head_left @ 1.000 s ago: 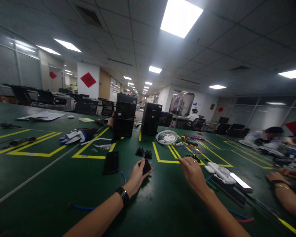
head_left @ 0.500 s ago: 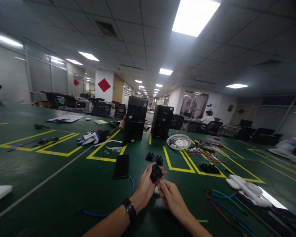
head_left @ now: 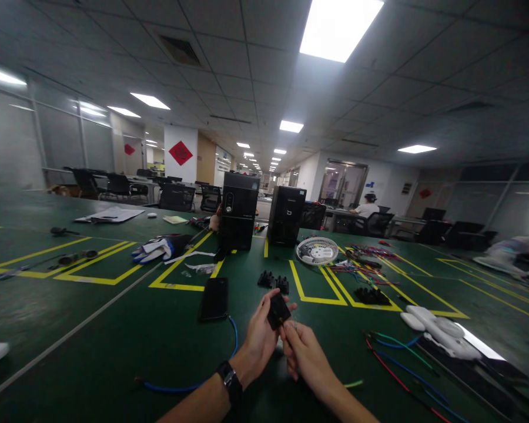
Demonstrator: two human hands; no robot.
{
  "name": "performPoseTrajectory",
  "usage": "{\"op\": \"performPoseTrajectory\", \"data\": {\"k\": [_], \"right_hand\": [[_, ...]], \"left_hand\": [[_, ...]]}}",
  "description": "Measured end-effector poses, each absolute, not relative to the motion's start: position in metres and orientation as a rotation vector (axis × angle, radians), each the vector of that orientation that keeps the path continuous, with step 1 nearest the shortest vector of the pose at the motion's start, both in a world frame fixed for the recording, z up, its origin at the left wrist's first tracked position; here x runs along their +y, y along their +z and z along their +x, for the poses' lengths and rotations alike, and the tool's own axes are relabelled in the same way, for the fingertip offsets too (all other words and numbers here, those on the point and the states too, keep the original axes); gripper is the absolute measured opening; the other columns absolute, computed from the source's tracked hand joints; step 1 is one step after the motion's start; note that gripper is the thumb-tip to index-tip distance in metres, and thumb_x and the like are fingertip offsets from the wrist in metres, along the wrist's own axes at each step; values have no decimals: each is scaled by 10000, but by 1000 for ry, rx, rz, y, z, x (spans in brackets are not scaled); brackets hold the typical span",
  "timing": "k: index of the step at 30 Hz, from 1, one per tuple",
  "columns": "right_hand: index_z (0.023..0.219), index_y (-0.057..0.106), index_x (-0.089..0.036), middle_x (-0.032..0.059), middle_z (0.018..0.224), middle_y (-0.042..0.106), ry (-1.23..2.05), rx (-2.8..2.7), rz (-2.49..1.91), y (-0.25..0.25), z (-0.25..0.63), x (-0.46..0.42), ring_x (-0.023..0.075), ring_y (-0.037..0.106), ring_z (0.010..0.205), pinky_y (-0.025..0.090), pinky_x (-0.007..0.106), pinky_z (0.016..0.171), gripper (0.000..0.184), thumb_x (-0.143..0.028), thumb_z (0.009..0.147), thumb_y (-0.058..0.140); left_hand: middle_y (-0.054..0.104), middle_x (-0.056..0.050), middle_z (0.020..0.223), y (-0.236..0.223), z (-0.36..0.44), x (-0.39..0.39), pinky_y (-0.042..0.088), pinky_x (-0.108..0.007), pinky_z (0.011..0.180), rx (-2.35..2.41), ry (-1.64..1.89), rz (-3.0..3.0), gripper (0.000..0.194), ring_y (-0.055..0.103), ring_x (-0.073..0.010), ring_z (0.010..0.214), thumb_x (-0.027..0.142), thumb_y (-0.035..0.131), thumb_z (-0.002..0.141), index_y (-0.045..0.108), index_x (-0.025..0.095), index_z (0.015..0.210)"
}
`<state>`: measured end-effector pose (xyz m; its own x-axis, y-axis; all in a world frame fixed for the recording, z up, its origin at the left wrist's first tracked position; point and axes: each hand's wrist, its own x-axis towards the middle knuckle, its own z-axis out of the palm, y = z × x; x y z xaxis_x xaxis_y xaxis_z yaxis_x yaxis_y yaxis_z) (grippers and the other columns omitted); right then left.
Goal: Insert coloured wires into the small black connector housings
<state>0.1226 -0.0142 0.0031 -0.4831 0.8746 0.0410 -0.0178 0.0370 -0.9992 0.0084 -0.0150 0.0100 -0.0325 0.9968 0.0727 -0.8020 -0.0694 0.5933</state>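
Observation:
My left hand point(head_left: 260, 336), with a black watch on its wrist, is closed round a small black plastic connector block point(head_left: 278, 311) and holds it up over the green table point(head_left: 114, 341). My right hand point(head_left: 300, 348) is pinched just below and right of the block, its fingertips touching the block's lower edge. What the right fingers pinch is too small to make out. A short green wire point(head_left: 353, 384) lies on the table beside my right wrist.
A black phone point(head_left: 214, 298) lies left of my hands with a blue wire point(head_left: 194, 385) curling past it. More black blocks point(head_left: 274, 281) sit ahead, two black computer towers point(head_left: 240, 211) behind. A white fan grille point(head_left: 317, 250), coloured wires point(head_left: 392, 364) and a white glove point(head_left: 441, 338) lie right.
A second ago my right hand was stretched out to the right and the left rested the block on the table. Both hands have come together with the block lifted; the view swung slightly.

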Motion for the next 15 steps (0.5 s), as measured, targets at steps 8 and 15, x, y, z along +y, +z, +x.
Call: {"op": "performPoseTrajectory", "data": {"k": [8, 15], "right_hand": [[734, 421, -204, -118, 457, 350, 1553, -1514, -858, 0, 123, -14, 35, 272, 302, 316, 162, 279, 495, -688, 784, 513], [743, 428, -201, -122, 464, 335, 1576, -1491, -822, -2, 123, -15, 28, 253, 298, 311, 154, 279, 480, -669, 798, 518]], "left_hand": [[637, -112, 1099, 8, 8, -18, 437, -393, 911, 406, 1587, 562, 405, 617, -259, 1056, 475, 507, 869, 558, 218, 1177], [619, -103, 1125, 15, 9, -21, 421, -356, 900, 431, 1640, 582, 390, 582, -253, 1115, 437, 530, 867, 542, 223, 1194]]}}
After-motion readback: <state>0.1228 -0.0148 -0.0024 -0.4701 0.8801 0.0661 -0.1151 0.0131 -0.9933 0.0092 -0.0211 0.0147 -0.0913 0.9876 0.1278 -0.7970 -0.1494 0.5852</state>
